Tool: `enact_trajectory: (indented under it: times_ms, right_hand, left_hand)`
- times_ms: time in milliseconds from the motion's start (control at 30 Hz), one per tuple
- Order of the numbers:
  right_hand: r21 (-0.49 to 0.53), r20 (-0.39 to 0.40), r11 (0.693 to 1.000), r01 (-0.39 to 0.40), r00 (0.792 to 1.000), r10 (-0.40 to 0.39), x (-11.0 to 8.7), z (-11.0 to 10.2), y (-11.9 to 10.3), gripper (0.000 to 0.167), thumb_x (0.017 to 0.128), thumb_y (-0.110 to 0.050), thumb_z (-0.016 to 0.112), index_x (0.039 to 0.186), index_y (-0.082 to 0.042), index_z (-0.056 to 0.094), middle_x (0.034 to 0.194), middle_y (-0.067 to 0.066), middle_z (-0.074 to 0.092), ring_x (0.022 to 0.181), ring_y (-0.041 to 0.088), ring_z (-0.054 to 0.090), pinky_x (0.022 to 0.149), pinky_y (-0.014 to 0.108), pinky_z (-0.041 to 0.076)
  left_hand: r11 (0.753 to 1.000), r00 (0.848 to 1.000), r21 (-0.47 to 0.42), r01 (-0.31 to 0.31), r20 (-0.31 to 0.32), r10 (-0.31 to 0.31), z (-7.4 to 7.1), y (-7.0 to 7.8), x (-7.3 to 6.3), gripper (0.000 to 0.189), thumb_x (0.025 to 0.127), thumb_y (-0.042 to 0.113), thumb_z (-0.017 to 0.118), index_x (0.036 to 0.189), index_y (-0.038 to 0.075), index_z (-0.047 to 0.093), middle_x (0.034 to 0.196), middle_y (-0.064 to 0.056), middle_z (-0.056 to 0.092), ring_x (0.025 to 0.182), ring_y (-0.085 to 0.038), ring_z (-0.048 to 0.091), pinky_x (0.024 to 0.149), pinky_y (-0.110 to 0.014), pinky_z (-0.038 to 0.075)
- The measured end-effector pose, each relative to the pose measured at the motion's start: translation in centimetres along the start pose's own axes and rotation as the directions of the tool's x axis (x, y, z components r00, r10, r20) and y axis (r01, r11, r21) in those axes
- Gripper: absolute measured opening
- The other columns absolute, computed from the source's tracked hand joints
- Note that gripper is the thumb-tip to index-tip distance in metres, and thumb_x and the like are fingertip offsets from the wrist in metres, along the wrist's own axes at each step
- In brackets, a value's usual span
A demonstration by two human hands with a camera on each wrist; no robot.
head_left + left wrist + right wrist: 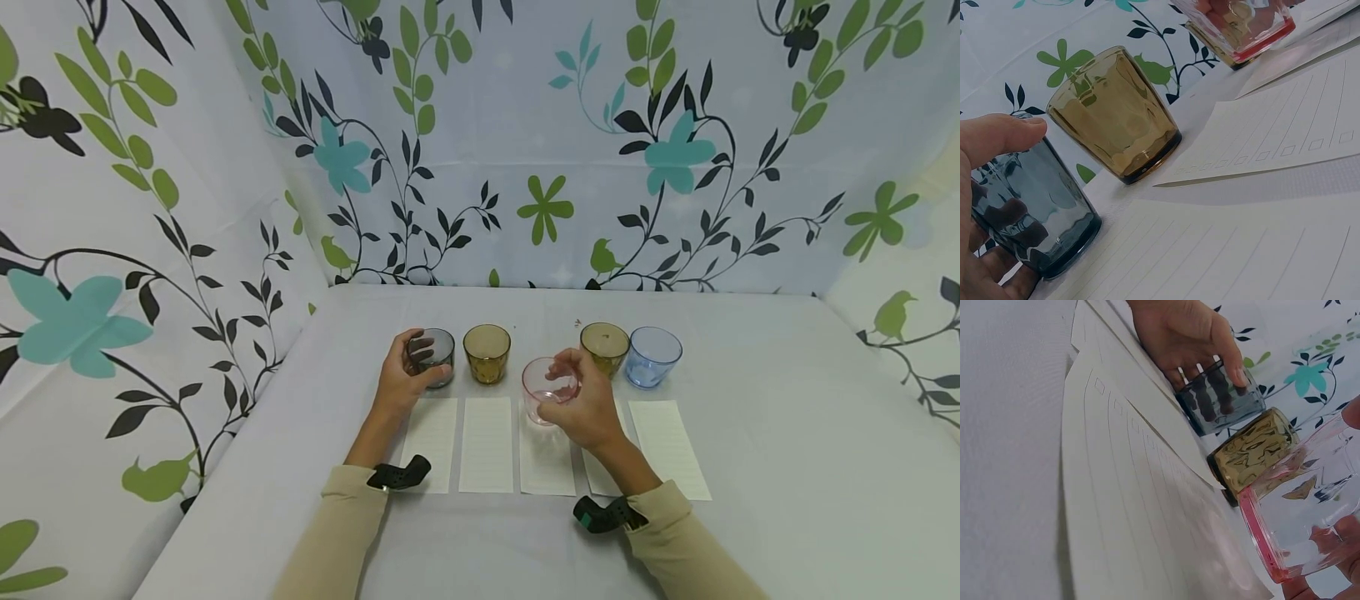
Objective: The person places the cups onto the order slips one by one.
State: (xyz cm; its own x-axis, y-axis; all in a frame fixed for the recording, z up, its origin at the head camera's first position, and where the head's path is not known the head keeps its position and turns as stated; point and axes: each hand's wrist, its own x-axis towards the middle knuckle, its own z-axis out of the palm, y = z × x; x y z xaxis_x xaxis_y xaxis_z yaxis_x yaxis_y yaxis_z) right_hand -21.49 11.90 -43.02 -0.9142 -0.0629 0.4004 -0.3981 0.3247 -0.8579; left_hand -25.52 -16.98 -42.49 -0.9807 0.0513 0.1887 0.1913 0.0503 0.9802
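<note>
My left hand [401, 375] holds a smoky grey-blue glass [1054, 206] by its sides, thumb on the near side and fingers behind it. That glass stands upright on the table at the left end of a row. My right hand [588, 406] grips a clear pink glass [542, 387] between thumb and fingers, over the upper part of the middle paper strip [546, 467]. Whether its base touches the paper I cannot tell. Beside the grey-blue glass stands an amber glass [487, 354]. Another amber glass [606, 343] stands behind my right hand, with a blue glass [653, 358] to its right.
Several lined cream paper strips lie side by side before the glasses, among them the leftmost strip [431, 446] and the rightmost strip [670, 450]. A white cloth [480, 542] covers the table. Leaf-patterned curtains [480, 150] hang behind and at the sides.
</note>
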Motion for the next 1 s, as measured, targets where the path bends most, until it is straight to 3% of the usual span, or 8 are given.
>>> enact_trajectory:
  times_ms: [67,167,367,600,733,1000]
  right_hand:
    - [-0.005,0.006,1.0,-0.009,1.0,0.009,0.0,0.1,0.2,0.064,0.064,0.001,0.074,0.124,0.0,0.052,0.109,0.015,0.067,0.107,0.027,0.063,0.086,0.047,0.054]
    - [-0.016,0.017,0.999,-0.029,0.999,0.029,-0.1,0.2,0.4,0.063,0.064,0.001,0.074,0.124,0.0,0.052,0.109,0.014,0.067,0.108,0.026,0.063,0.087,0.045,0.053]
    - [-0.031,0.031,0.998,-0.047,0.998,0.048,-0.4,0.3,0.5,0.064,0.063,0.001,0.073,0.124,0.0,0.052,0.107,0.014,0.068,0.106,0.025,0.063,0.084,0.038,0.054]
    - [-0.033,0.05,0.998,-0.049,0.997,0.051,-0.5,0.1,0.7,0.062,0.063,0.001,0.074,0.121,-0.001,0.052,0.106,0.015,0.067,0.105,0.027,0.063,0.087,0.046,0.053]
    - [-0.035,0.073,0.997,-0.07,0.995,0.073,-0.5,0.0,0.9,0.063,0.063,0.0,0.074,0.122,-0.002,0.052,0.108,0.014,0.066,0.106,0.027,0.063,0.091,0.049,0.054]
    - [-0.012,0.16,0.994,-0.106,0.981,0.106,-0.2,-0.3,0.8,0.064,0.068,-0.001,0.071,0.127,-0.001,0.047,0.116,0.02,0.062,0.108,0.03,0.064,0.088,0.045,0.057]
  left_hand:
    - [1.0,1.0,-0.001,0.008,0.008,-0.008,0.1,1.0,-0.3,0.081,0.084,-0.004,0.074,0.152,-0.006,0.03,0.148,-0.033,0.043,0.138,-0.049,0.04,0.116,-0.056,0.033]
    - [1.0,1.0,0.003,0.008,0.012,-0.008,0.0,0.8,-0.2,0.08,0.085,-0.003,0.074,0.152,-0.005,0.031,0.148,-0.033,0.042,0.138,-0.048,0.04,0.116,-0.056,0.033]
    - [1.0,1.0,-0.006,0.013,0.009,-0.013,-0.3,-1.5,0.9,0.083,0.084,0.0,0.077,0.154,0.001,0.031,0.149,-0.029,0.043,0.138,-0.045,0.041,0.117,-0.053,0.032]
    - [1.0,1.0,0.002,-0.008,-0.023,0.008,-0.3,-2.8,0.9,0.081,0.084,0.002,0.079,0.152,0.005,0.035,0.145,-0.023,0.049,0.136,-0.039,0.046,0.115,-0.05,0.036]
    - [1.0,1.0,-0.007,0.015,-0.012,-0.015,-0.2,-2.3,0.7,0.081,0.084,0.0,0.078,0.152,0.004,0.034,0.147,-0.026,0.047,0.138,-0.042,0.043,0.116,-0.051,0.035]
    - [1.0,1.0,-0.002,0.025,0.005,-0.025,0.1,0.5,-0.4,0.081,0.085,-0.002,0.075,0.153,-0.003,0.031,0.148,-0.032,0.043,0.138,-0.047,0.041,0.116,-0.053,0.034]
